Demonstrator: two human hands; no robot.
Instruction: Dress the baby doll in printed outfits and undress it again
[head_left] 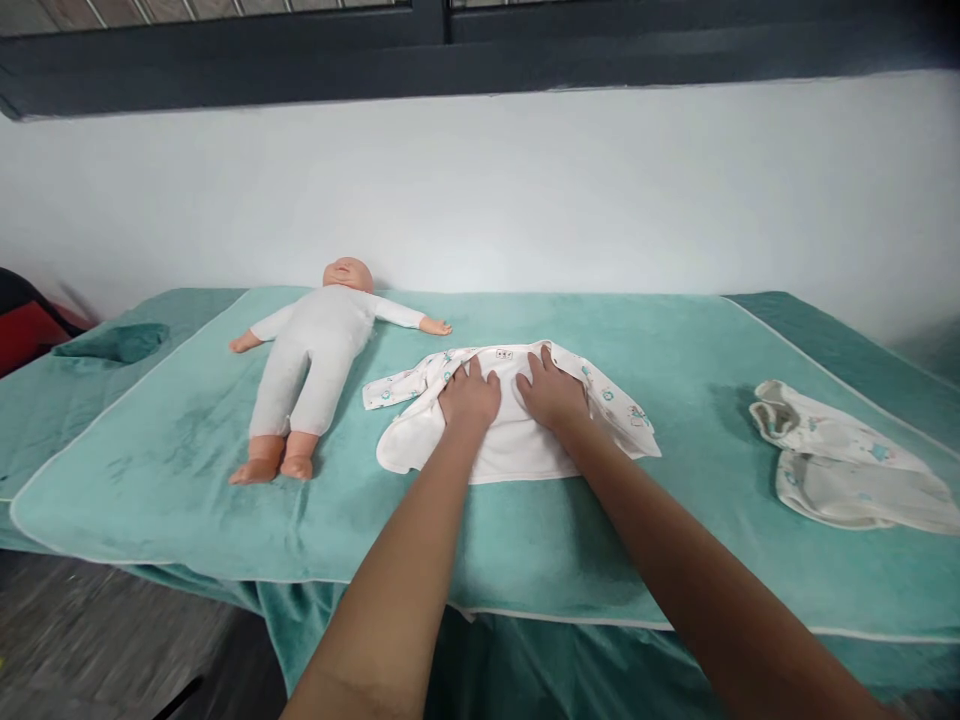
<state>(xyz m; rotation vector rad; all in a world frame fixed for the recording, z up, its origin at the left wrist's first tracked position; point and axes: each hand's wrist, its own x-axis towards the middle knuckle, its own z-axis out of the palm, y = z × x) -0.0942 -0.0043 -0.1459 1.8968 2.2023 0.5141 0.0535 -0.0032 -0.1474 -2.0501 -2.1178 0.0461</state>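
Observation:
A white baby garment with small blue prints (517, 440) lies spread on the teal blanket (172, 470) in the middle of the table. My left hand (470, 393) and my right hand (551, 390) rest flat on its chest part, side by side, fingers stretched out towards the collar. Neither hand grips anything. To the left of the garment a baby doll in a white bodysuit (311, 360) lies on its back, arms out, head towards the wall.
A second crumpled white printed garment (840, 470) lies at the right on the blanket. A folded teal cloth (112, 342) sits at the far left. A white wall runs behind the table; the front edge drops to a dark floor.

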